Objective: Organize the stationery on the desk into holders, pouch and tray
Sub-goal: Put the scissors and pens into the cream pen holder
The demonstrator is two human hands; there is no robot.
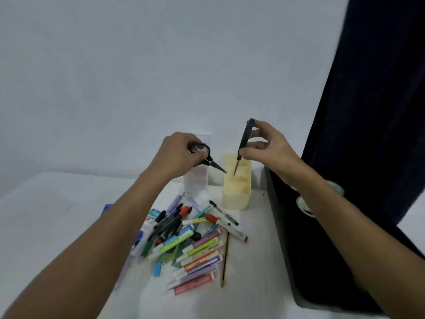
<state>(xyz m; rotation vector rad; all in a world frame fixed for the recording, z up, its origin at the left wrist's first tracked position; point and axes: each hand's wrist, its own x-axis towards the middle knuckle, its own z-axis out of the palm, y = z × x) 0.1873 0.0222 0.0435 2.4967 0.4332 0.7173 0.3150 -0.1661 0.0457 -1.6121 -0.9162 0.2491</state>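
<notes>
My left hand (pixel 178 155) grips black scissors (pixel 208 158) by the handle loops, blades pointing right toward the cream-yellow holder (pixel 236 194). My right hand (pixel 269 146) pinches a dark-handled tool with a thin metal blade (pixel 243 143), held upright with its tip down inside the holder's top opening. A clear plastic holder (pixel 196 180) stands just left of the yellow one, partly hidden behind my left hand. A pile of highlighters, markers and pens (pixel 188 240) lies on the white desk in front of both holders. A pencil (pixel 225 259) lies at the pile's right edge.
A dark fabric-covered object (pixel 345 157) rises along the right side of the desk, close to the yellow holder. A blue item (pixel 107 208) sits at the pile's left. The white desk surface (pixel 57 203) extends to the left; a pale wall stands behind.
</notes>
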